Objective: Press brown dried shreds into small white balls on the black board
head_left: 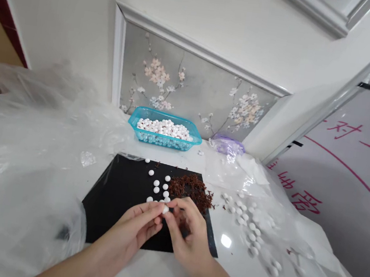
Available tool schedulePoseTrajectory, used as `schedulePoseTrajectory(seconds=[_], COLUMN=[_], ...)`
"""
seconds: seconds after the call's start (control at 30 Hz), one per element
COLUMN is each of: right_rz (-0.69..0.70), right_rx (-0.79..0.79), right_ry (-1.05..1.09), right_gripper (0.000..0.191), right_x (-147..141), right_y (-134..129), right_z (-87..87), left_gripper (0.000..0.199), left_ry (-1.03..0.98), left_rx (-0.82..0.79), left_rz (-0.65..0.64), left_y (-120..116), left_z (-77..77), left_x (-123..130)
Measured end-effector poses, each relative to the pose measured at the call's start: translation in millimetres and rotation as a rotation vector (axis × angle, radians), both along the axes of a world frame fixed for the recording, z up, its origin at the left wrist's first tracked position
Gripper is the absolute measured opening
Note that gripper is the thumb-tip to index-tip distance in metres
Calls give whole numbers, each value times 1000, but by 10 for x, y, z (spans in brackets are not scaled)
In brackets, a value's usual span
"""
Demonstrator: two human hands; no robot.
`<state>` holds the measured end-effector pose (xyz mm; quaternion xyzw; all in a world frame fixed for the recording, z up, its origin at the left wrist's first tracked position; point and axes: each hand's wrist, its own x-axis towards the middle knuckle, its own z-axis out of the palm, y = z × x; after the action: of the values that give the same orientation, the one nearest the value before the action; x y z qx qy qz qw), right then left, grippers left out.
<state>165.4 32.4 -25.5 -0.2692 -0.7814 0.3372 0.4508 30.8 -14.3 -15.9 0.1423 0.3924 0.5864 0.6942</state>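
Note:
My left hand (140, 224) and my right hand (189, 231) meet over the front part of a black mat (110, 201). Between their fingertips is a small, smooth, white rounded piece (166, 209), which both pinch. Whether my right fingers also hold a brown piece is hidden. Several like white pieces (156, 190) lie on the mat just beyond my fingers. Beside them, behind my right hand, spreads a heap of small reddish-brown branched pieces (192, 187).
At the back, a blue translucent basket (163, 142) holds many white pieces with brown bits among them. More white pieces (246, 216) are scattered under or beside clear plastic at right. Plastic sheeting (22, 170) covers the left side. A whiteboard (344, 179) stands at right.

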Motion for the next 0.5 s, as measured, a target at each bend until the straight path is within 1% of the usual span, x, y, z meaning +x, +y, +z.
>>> schedulePoseTrajectory(seconds=[0.13, 0.2, 0.23, 0.3, 0.33, 0.37, 0.43, 0.5], right_rz=[27, 17, -24, -160, -227, -266, -287, -269], right_rx=[57, 74, 77, 77, 80, 86, 109, 145], right_ry=[-53, -46, -29, -38, -97, -198, -407, -541], right_gripper=[16, 24, 27, 27, 22, 17, 15, 18], right_x=[52, 101, 129, 187, 214, 236, 262, 266], right_y=[-14, 36, 82, 203, 270, 334, 433, 476], right_z=[51, 85, 101, 124, 128, 127, 109, 74], left_gripper=[19, 19, 19, 19, 20, 20, 19, 17], left_ry=[39, 142, 241, 530, 712, 901, 1267, 1550], left_rx=[-20, 24, 61, 145, 187, 222, 265, 294], left_rz=[-26, -53, -58, -29, 13, 64, 145, 151], left_y=[-8, 19, 41, 98, 128, 155, 194, 209], left_z=[63, 111, 140, 198, 220, 233, 227, 184], left_x=[-8, -65, -112, -238, -310, -382, -509, -589])
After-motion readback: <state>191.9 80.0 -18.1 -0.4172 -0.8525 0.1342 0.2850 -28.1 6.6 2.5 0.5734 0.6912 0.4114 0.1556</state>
